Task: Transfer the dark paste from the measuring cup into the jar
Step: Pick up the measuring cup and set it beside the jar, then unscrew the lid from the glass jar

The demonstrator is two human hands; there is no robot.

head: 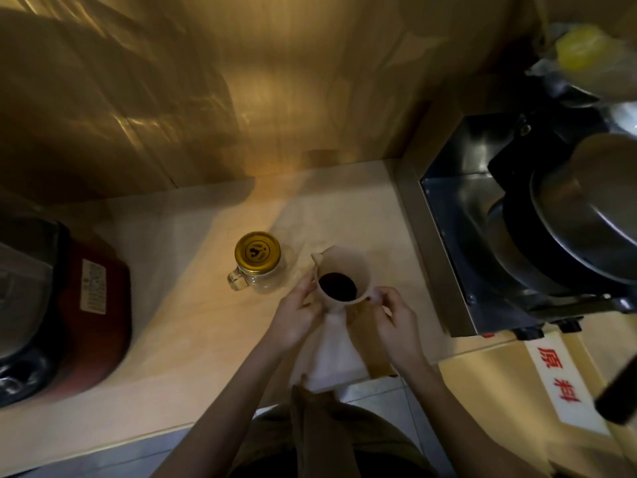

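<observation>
A pale plastic measuring cup (348, 262) stands upright on the wooden counter, its spout pointing back left. Dark paste (337, 287) lies in its bottom. My left hand (297, 313) touches the cup's left wall with the fingertips. My right hand (396, 319) pinches the cup's handle on the right. Just left of the cup stands a small glass jar (256, 270) with a side handle and a gold lid (257, 252) closed on it. A white cloth or paper (332, 353) lies under the cup, between my hands.
A red and black cooker (69, 305) sits at the counter's left. A steel appliance (482, 236) carrying pans (586, 215) stands to the right. A white label with red characters (562, 377) lies at the front right. A wall backs the wooden counter (193, 326).
</observation>
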